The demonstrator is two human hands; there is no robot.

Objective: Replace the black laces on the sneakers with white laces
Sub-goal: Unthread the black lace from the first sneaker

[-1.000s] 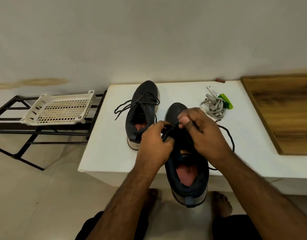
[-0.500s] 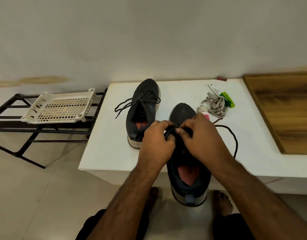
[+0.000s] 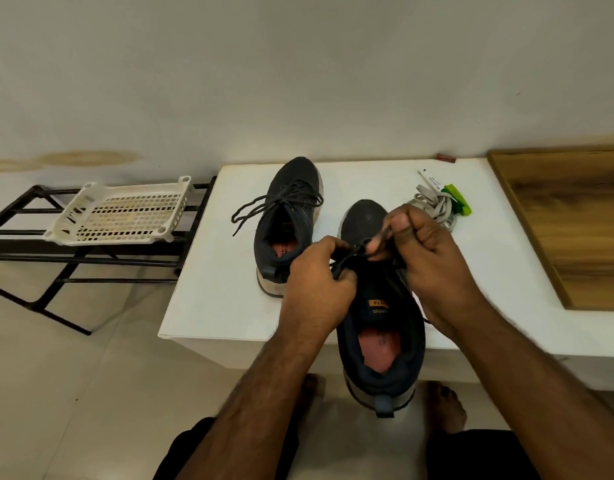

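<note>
While the near sneaker (image 3: pixel 381 327) hangs off the white counter (image 3: pixel 215 289) edge, I have my left hand (image 3: pixel 316 282) gripping its knit upper and my right hand (image 3: pixel 423 251) pinching its black lace (image 3: pixel 350 259). The other sneaker (image 3: pixel 288 220), dark mesh with a pink insole, sits laced behind. Flat white laces (image 3: pixel 433 207) lie bundled at the back. A perforated plastic tray (image 3: pixel 122 216) rests on a black metal rack (image 3: pixel 28 237).

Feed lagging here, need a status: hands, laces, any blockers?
Left hand and right hand both pinching black lace on near sneaker. White laces bundled, untouched. Far sneaker still laced. Nothing obstructing.
</note>
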